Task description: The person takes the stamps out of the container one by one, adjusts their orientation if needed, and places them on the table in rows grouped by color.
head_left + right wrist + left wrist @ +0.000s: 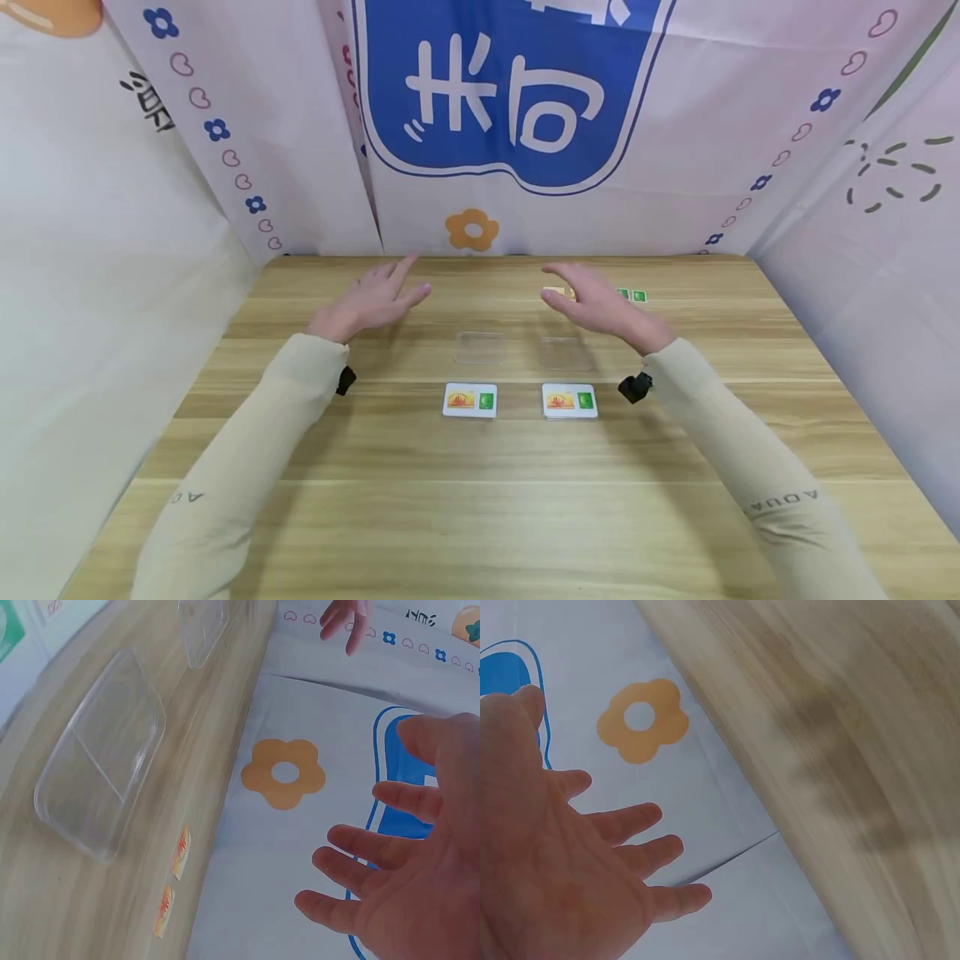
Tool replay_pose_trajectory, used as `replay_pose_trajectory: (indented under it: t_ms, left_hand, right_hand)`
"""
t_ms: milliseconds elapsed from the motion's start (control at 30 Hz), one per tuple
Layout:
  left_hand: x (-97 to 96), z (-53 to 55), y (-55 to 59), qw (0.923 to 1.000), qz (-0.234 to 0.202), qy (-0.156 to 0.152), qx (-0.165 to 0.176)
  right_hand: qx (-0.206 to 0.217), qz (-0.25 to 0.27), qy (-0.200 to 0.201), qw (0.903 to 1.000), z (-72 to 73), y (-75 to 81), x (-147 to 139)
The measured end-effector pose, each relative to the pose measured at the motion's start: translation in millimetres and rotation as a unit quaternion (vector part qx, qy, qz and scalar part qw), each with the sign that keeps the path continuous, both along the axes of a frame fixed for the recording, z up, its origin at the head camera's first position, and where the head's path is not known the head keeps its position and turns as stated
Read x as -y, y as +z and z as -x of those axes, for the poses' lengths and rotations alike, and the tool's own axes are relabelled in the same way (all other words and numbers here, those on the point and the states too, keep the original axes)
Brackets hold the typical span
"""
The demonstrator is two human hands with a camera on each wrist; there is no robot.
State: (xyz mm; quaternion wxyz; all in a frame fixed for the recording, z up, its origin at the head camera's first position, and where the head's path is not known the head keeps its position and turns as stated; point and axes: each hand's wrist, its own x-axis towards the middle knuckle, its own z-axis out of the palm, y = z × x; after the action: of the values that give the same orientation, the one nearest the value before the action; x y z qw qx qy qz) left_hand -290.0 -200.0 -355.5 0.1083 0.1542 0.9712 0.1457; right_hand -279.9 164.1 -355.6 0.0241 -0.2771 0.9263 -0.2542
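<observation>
My left hand is held over the far left of the wooden table, fingers spread and nothing in them. Toward the far right, my right hand hovers with fingers apart, and it partly covers small orange stickers and green stickers. Between and just in front of the hands are two clear plastic cases, a left case and a right case. Nearer to me are a left white card and a right white card, each bearing an orange and a green picture.
The wooden table ends at a white printed cloth behind it, with a blue sign and an orange flower. Cloth walls also stand at both sides. A black wrist device sits at my right cuff.
</observation>
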Motion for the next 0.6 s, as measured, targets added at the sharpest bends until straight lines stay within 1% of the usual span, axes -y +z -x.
replay_pose_trajectory:
  t_ms: [100, 233, 367, 600]
  left_hand:
    - [0.5, -3.0, -2.9, 1.0000, -0.005, 0.000, 0.004]
    - [-0.7, -6.4, -4.6, 0.9999, -0.007, -0.003, 0.010]
    - [-1.3, -10.5, -6.6, 0.9999, -0.008, -0.005, 0.014]
    - [-1.5, -17.8, -13.5, 0.9994, -0.031, -0.014, 0.007]
  right_hand:
    - [0.002, 0.011, 0.007, 0.9999, -2.3, -2.9, 5]
    - [0.019, 0.025, 0.007, 0.9995, -4.6, -5.7, 11]
    - [0.024, 0.030, 0.010, 0.9992, -6.3, -8.0, 16]
    - [0.040, 0.056, 0.016, 0.9975, -11.3, -14.6, 22]
